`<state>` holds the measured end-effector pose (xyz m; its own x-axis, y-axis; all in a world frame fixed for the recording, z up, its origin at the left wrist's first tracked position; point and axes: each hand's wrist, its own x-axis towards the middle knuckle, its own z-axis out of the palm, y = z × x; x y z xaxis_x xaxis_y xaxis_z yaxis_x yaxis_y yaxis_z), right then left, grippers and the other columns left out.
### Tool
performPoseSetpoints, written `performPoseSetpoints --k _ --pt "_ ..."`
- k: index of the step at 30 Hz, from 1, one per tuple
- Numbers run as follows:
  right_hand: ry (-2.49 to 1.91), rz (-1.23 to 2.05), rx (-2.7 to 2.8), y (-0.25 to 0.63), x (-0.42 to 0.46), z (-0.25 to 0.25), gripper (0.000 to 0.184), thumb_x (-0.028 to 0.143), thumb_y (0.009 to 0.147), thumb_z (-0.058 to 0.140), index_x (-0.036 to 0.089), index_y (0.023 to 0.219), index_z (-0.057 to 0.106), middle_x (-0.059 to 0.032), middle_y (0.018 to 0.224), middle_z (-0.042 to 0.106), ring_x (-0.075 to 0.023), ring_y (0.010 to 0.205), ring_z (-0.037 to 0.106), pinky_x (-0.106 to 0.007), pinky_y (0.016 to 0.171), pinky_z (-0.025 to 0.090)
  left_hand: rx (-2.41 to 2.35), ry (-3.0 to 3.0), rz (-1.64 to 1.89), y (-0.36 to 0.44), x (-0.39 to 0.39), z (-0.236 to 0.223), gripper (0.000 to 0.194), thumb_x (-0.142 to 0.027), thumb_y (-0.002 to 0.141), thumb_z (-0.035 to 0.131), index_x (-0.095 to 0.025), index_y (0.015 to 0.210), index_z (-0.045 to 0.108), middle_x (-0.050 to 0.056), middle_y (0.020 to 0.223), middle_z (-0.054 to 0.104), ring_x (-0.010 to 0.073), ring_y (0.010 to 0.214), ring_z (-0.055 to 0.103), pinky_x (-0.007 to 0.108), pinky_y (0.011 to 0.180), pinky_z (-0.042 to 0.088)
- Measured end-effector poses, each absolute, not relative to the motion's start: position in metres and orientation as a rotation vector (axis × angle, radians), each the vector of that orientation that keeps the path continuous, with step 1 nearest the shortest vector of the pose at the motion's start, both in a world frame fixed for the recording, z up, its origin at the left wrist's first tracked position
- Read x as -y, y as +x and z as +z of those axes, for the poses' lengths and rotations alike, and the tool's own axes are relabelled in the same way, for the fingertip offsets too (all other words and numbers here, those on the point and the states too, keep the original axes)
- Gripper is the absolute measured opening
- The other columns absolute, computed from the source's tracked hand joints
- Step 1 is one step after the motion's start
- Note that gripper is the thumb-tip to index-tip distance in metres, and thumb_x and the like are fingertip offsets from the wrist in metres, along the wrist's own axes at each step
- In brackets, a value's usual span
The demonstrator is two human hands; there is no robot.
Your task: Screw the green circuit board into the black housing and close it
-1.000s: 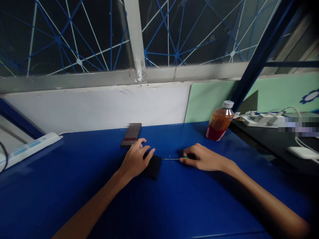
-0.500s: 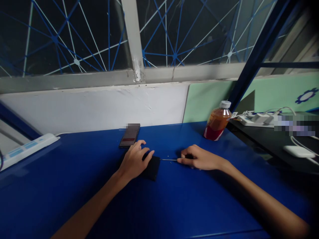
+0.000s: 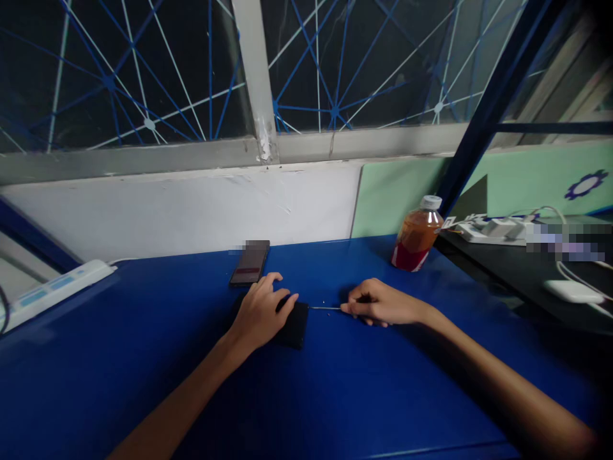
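My left hand (image 3: 261, 312) lies on a flat black device (image 3: 293, 326) on the blue table (image 3: 335, 396), fingers pressed down on it. My right hand (image 3: 380, 303) is closed around a small screwdriver (image 3: 325, 308). The thin metal shaft points left, with its tip at the right edge of the black device. A tiny speck, perhaps a screw (image 3: 324, 301), lies on the table just above the shaft.
A dark phone (image 3: 249, 263) lies beyond my left hand near the wall. A bottle of amber liquid (image 3: 416, 235) stands at the back right. A white power strip (image 3: 52, 291) sits far left. Another power strip with cables (image 3: 498, 229) and a white adapter (image 3: 572, 291) rest on the black desk at right.
Both hands stay almost where they were. My right hand has crept slightly left with the screwdriver. The view has shifted a little.
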<state>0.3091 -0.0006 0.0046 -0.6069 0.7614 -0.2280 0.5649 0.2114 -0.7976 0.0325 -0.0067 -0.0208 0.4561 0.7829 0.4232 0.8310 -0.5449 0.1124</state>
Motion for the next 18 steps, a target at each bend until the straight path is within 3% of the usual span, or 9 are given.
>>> performPoseSetpoints --k 18 --pt "-1.272 1.311 2.3 0.3098 0.0 0.0016 0.043 0.053 0.086 0.048 0.017 0.061 0.051 0.0017 0.054 0.05 -0.007 0.04 0.044 -0.02 0.037 0.035 1.463 -2.588 -0.642 0.0346 0.0074 -0.0203 0.035 -0.034 0.094 0.043 -0.014 0.089 0.071 0.012 0.112 0.055 0.0227 0.092 0.057 0.039 0.079 0.048"
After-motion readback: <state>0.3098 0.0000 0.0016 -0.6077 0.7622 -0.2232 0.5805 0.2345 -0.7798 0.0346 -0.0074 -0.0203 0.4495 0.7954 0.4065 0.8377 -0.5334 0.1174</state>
